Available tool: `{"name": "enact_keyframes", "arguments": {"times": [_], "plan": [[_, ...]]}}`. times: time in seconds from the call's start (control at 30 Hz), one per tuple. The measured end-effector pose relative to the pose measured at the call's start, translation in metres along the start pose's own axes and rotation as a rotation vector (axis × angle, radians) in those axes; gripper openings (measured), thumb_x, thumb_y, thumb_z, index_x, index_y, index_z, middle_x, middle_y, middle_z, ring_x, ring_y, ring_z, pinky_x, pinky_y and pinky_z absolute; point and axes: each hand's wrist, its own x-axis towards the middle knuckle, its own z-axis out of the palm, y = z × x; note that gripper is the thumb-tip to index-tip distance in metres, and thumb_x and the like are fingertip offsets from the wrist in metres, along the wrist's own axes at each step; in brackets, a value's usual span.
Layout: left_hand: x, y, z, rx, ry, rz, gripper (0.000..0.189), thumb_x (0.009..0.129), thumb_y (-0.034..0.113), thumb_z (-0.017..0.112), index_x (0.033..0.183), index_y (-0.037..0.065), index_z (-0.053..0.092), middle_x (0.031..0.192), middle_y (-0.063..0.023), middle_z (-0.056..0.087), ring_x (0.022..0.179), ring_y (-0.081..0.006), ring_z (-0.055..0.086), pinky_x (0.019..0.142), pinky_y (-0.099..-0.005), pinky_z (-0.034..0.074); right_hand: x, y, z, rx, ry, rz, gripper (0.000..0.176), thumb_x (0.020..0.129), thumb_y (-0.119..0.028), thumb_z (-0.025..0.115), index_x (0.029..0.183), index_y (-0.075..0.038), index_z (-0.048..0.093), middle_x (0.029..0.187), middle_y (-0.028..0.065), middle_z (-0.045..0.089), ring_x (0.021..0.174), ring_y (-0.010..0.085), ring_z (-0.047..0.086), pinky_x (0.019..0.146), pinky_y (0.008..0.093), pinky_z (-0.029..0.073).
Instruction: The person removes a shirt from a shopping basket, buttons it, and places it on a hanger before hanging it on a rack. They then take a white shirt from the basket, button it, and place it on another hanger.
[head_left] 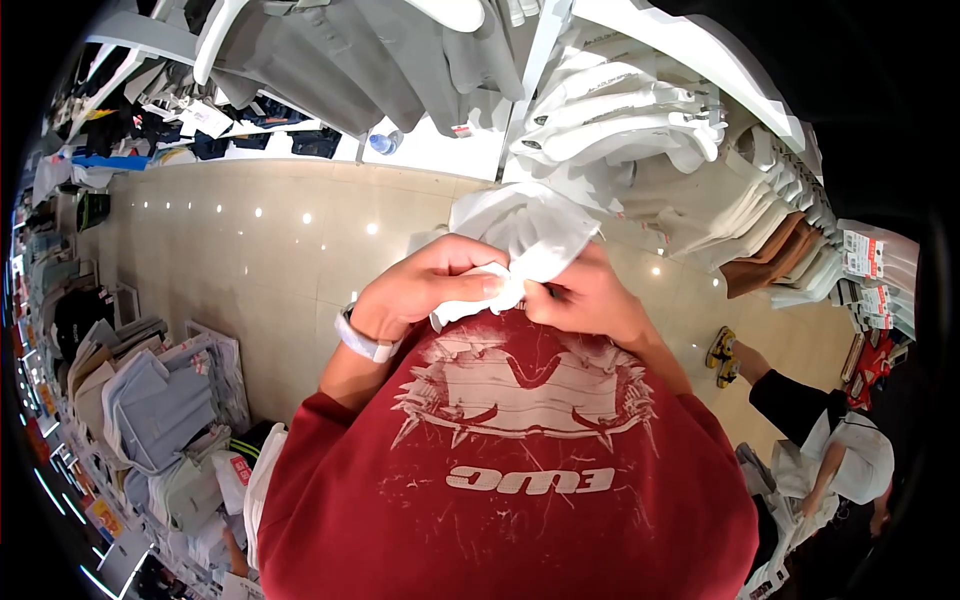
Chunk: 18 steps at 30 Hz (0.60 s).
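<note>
Up close in the head view, both hands pinch a white garment (525,228) at chest height. The left hand (432,285) is curled around its lower edge, and the right hand (585,300) grips the fabric just beside it. The cloth's long axis runs from the hands up and away toward the rack of white shirts (620,120). Bare floor (250,250) lies open to the left, and stacked clothes (150,400) crowd the left edge.

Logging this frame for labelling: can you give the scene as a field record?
place: clothing shop, shelves of folded clothes
left hand: white wristband, gripping white garment
right hand: pinching same garment
wearer: red printed shirt
other person: lower right, bent low
floor: glossy beige tiles
</note>
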Motion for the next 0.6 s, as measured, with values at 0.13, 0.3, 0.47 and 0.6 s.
{"name": "enact_keyframes", "arguments": {"times": [0.13,0.3,0.47,0.6], "plan": [[-0.019,0.028,-0.003,0.393,0.071,0.066,0.018,0.083,0.012,0.063,0.09,-0.006,0.064,0.077,-0.0038,0.061,0.068,-0.0073,0.053,0.06,-0.0223,0.041,-0.024,0.006,-0.007,0.219,0.216,0.357,0.008,0.079,0.001,0.055,0.079,0.006,0.061,0.067,0.0042,0.061,0.06,0.0072,0.053,0.051,0.0226,0.039],[-0.017,0.025,0.001,0.793,0.059,0.065,0.02,0.089,0.021,0.06,0.086,0.001,0.063,0.063,-0.0047,0.056,0.058,-0.0085,0.049,0.055,-0.0235,0.041,-0.036,0.011,-0.004,0.332,0.357,0.455,0.014,0.079,0.003,0.052,0.07,0.004,0.063,0.064,0.003,0.06,0.057,0.0083,0.051,0.051,0.0234,0.04],[0.012,-0.021,-0.046,0.676,0.556,-0.192,0.039,0.086,0.027,0.064,0.112,-0.001,0.053,0.065,-0.0093,0.058,0.058,-0.0161,0.058,0.056,-0.027,0.045,-0.024,0.002,-0.009,0.259,0.326,0.39,0.012,0.076,0.004,0.054,0.067,0.003,0.062,0.064,0.0042,0.059,0.057,0.0104,0.052,0.051,0.0248,0.039],[0.025,-0.078,-0.088,1.067,0.57,-0.124,0.06,0.073,0.039,0.072,0.111,-0.004,0.052,0.064,-0.0119,0.058,0.059,-0.0189,0.058,0.057,-0.0284,0.045,-0.022,-0.014,-0.02,0.131,0.171,0.296,0.013,0.073,0.005,0.052,0.067,0.005,0.063,0.067,0.0079,0.063,0.063,0.0158,0.058,0.059,0.0269,0.044]]}}
